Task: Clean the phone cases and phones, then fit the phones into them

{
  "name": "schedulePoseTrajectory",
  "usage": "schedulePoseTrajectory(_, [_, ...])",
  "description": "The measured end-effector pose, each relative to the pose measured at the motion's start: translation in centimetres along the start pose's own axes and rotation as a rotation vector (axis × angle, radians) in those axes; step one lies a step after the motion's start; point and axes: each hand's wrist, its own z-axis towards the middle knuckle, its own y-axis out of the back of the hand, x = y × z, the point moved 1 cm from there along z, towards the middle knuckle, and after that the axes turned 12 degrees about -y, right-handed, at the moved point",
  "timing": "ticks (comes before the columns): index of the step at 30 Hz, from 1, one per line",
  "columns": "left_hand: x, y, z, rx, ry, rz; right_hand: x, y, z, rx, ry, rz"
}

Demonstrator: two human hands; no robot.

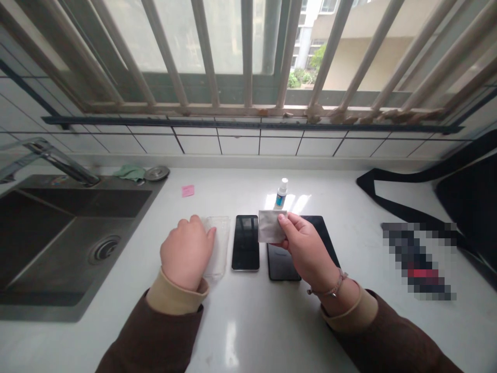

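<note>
Sleeves [155,329] foremost; left hand [185,254] overlaps clear case [219,248], sink [116,184] leftward.

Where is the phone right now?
In the head view, the phone lies flat on the white counter near the middle, between the clear case on its left and the dark tablet on its right.

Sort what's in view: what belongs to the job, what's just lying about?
Likely in the job:
grey square, held by the right hand
clear case, at the left hand
black phone
dark device behind the right hand
small bottle

Likely just lying about:
pink note
green cloth
black strap
</note>
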Motion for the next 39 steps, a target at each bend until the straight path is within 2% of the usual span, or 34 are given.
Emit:
schedulePoseTrajectory(2, [0.0, -0.5, -0.1, 0.082, -0.017, -0.007, -0.2, 0.1, 0.0, -0.015, 0.051, -0.056])
schedulePoseTrajectory(4, [0.0, -0.9, -0.1, 0.085, -0.029, -0.032, -0.2, 0.2, -0.1, -0.027, 0.089, -0.112])
schedulePoseTrajectory(9, [-0.3, -0.2, 0.1, -0.064, 0.024, -0.068, 0.0, 0.3, -0.3, -0.054, 0.154, -0.19])
schedulePoseTrajectory(11, [-0.4, 0.3, 0.3, -0.154, 0.04, -0.174, 0.2, 0.2, -0.6, -0.067, 0.182, -0.205])
schedulePoseTrajectory(13, [-0.7, 0.4, 0.4, -0.209, 0.013, -0.428, 0.3, 0.1, -1.0, -0.066, 0.194, -0.205])
schedulePoseTrajectory(15, [-1.2, 0.0, 0.6, -0.189, -0.044, -0.819, 0.2, -0.1, -1.2, -0.026, 0.181, -0.167])
schedulePoseTrajectory(17, [-2.0, -0.8, 0.5, -0.079, -0.093, -1.26, -0.1, -0.4, -1.3, 0.066, 0.135, -0.081])
schedulePoseTrajectory(19, [-3.0, -1.3, 0.1, 0.098, -0.135, -1.628, -0.2, -0.7, -1.3, 0.163, 0.071, 0.023])
schedulePoseTrajectory(21, [-3.9, -1.4, -0.5, 0.263, -0.102, -1.875, -0.2, -1.0, -1.3, 0.21, 0.016, 0.108])
schedulePoseTrajectory(23, [-4.7, -1.1, -1.1, 0.349, -0.059, -2.136, 0.1, -1.3, -1.3, 0.198, -0.025, 0.166])
schedulePoseTrajectory(26, [-5.4, -0.3, -1.6, 0.412, -0.085, -2.438, 0.7, -1.5, -1.1, 0.143, -0.094, 0.201])
schedulePoseTrajectory(29, [-5.5, 0.0, -1.6, 0.403, -0.022, -2.51, 1.0, -1.1, -0.6, 0.038, -0.097, 0.23])
schedulePoseTrajectory(32, [-5.5, 0.1, -1.7, 0.335, 0.051, -2.475, 1.4, -0.2, -0.4, -0.15, 0.075, 0.206])
schedulePoseTrajectory(35, [-6.0, 0.2, -2.2, 0.363, 0.018, -2.428, 2.1, 0.7, -1.1, -0.337, 0.375, -0.104])
schedulePoseTrajectory(37, [-6.6, 0.1, -2.7, 0.41, -0.05, -2.375, 2.3, 0.8, -1.7, -0.36, 0.61, -0.419])
schedulePoseTrajectory(39, [-7.3, -0.2, -3.1, 0.442, -0.115, -2.32, 1.9, 0.3, -2.1, -0.243, 0.826, -0.688])
